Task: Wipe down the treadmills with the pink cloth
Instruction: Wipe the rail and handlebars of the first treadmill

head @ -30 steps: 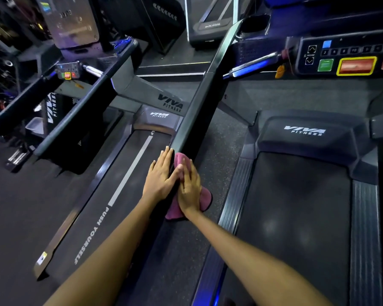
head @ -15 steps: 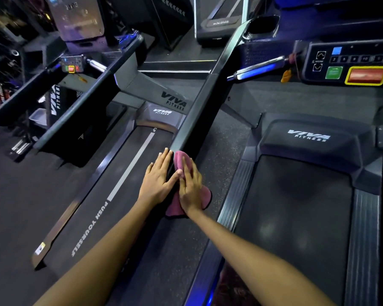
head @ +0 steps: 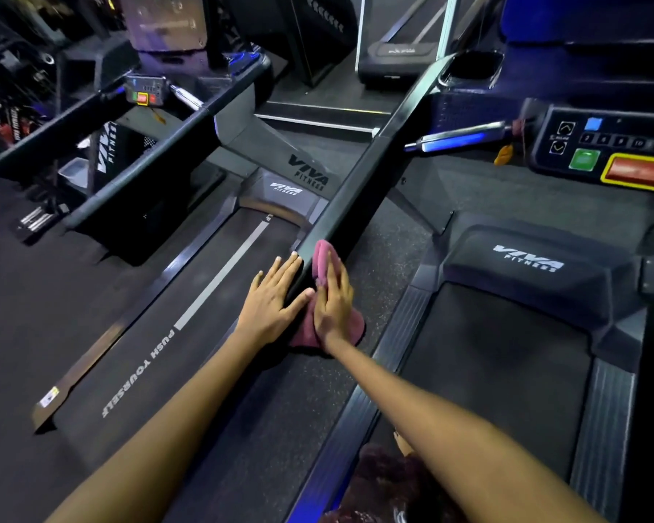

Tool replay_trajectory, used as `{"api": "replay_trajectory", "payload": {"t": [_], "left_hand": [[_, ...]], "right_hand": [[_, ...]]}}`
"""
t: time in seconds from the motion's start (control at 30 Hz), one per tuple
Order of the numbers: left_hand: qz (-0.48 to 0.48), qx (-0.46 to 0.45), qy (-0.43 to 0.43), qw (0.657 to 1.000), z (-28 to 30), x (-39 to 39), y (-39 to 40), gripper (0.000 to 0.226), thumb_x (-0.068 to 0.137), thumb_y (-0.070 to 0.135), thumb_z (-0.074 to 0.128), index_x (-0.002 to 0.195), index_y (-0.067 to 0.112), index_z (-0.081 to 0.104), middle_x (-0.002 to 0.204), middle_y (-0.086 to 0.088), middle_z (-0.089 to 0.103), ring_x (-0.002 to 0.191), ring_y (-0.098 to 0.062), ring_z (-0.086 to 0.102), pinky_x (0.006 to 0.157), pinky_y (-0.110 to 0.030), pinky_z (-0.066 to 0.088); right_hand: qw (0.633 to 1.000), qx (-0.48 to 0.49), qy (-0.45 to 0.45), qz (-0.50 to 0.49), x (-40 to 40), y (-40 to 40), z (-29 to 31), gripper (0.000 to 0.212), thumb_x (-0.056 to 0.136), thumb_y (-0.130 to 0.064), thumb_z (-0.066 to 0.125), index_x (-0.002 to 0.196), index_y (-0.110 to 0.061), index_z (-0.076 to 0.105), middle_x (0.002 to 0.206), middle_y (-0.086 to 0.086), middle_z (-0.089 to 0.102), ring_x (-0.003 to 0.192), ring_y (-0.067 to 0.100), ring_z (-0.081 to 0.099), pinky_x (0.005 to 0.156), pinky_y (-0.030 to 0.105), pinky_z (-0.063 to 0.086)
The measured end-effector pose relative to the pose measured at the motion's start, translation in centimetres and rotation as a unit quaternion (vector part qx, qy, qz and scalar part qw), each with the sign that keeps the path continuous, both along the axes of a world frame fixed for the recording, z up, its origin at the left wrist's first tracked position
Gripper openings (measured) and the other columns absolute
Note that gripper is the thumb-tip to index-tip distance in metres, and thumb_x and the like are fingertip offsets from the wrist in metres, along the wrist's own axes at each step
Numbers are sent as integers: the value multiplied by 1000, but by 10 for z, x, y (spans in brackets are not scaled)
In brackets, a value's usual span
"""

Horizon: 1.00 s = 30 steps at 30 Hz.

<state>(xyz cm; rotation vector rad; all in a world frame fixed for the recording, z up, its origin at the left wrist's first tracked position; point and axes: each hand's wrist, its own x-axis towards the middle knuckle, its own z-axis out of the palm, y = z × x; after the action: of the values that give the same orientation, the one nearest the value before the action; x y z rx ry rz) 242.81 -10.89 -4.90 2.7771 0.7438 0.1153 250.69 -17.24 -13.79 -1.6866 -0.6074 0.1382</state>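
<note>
Gym floor between two treadmills: right hand [head: 333, 300], fingers straight, presses pink cloth [head: 320, 258] onto handrail [head: 359, 183]; left hand [head: 270, 303] flat alongside.

pink cloth [head: 320, 328]: bunched-up pink rag, draped over the near end of the dark handrail [head: 359, 183], a bit hanging off the right side

left treadmill [head: 159, 345]: dark belt with a white stripe and "PUSH YOURSELF" on it, VIVA FITNESS on the hood

right treadmill [head: 506, 368]: dark belt, ribbed side rails, VIVA FITNESS hood, console with green and red buttons up top
</note>
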Motion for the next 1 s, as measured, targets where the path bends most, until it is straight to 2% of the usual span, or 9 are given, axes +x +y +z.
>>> {"api": "replay_trajectory", "payload": {"t": [0.1,0.2,0.27,0.47,0.57,0.73,0.87,0.93,1.0], "left_hand": [[-1,21,-16,1000,7,18,7,83,81,68,13,148,21,27,155,6,22,146,-12,8,118,-38,6],[4,3,-31,999,14,55,13,85,79,68,12,147,20,26,156,5,20,146,-13,10,117,-38,8],[0,-15,-18,1000,13,73,12,90,76,71,11,149,20,22,157,5,15,146,-13,9,117,-39,8],[-5,-2,-25,1000,2,75,15,91,75,74,12,149,22,23,157,8,14,145,-11,9,118,-41,4],[-4,-15,-26,1000,3,79,15,92,74,75,13,149,22,22,157,9,13,145,-10,8,118,-40,3],[-2,-18,-28,999,1,80,17,93,73,76,15,149,22,22,157,8,13,145,-10,9,117,-36,5],[-1,-17,-24,1000,-1,78,18,94,73,77,15,149,23,21,158,8,13,145,-10,9,118,-38,6],[-4,-14,-19,1000,-2,76,19,93,74,78,15,150,24,18,158,8,12,145,-10,8,119,-38,7],[-3,-18,-20,1000,-2,75,19,92,74,77,15,150,25,19,158,8,12,145,-10,8,118,-37,7]], "right_hand": [[1000,17,17,-16,16,5,3,55,93,-40,25,144,-21,26,147,7,38,125,29,45,101,30,29],[997,27,49,-53,50,17,14,59,91,-41,26,143,-15,35,142,9,44,121,27,50,101,38,37],[997,16,37,-59,62,21,15,60,91,-42,25,143,-13,37,140,12,45,120,29,51,99,38,37],[1000,-23,9,-5,22,2,2,65,89,-47,20,143,-14,33,146,12,37,130,29,39,107,27,26],[998,24,41,-29,43,10,2,60,91,-42,24,142,-12,34,144,11,42,129,26,43,106,35,32],[995,17,70,-67,97,33,21,50,95,-26,36,143,-15,35,140,12,45,123,28,46,102,32,32],[999,-2,3,-48,74,24,21,57,92,-39,29,144,-17,32,147,11,36,123,17,37,100,20,22],[999,-13,-19,-38,49,17,11,53,94,-33,32,144,-16,32,148,10,36,127,21,38,109,27,25],[999,2,-9,-50,40,16,8,52,99,-40,26,142,-14,37,144,9,42,127,22,42,108,32,30]]}}
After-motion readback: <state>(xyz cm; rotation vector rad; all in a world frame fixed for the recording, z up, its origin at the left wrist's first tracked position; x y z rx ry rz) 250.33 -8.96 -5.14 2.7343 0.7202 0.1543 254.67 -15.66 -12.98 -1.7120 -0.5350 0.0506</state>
